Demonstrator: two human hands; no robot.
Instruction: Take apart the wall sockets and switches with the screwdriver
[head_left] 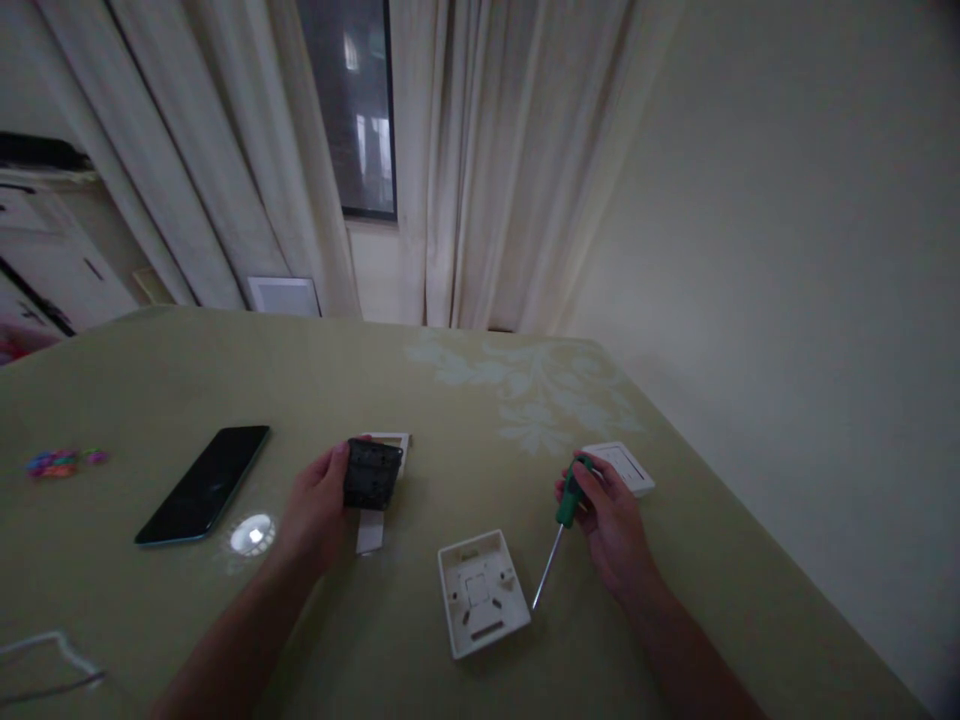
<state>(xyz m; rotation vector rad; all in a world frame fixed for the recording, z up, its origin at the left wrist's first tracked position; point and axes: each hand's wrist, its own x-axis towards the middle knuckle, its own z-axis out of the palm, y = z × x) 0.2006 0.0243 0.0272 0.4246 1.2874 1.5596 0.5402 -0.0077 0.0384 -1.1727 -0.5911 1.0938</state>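
My left hand (319, 510) grips a dark square switch module (371, 473), held just above the table over a white frame piece (390, 442) and a small white strip (370, 533). My right hand (611, 525) is closed around a green-handled screwdriver (564, 525) whose metal shaft points down and left toward the table. Between the hands lies an open white plastic back box (482, 592), hollow side up. A white switch cover plate (621, 466) lies flat just beyond my right hand.
A black phone (204, 484) lies face up left of my left hand, with a bright light spot (253, 534) beside it. Small colourful bits (60, 462) sit at the far left. A white cable (52, 655) is at the lower left. The table (450, 400) edge runs along the right.
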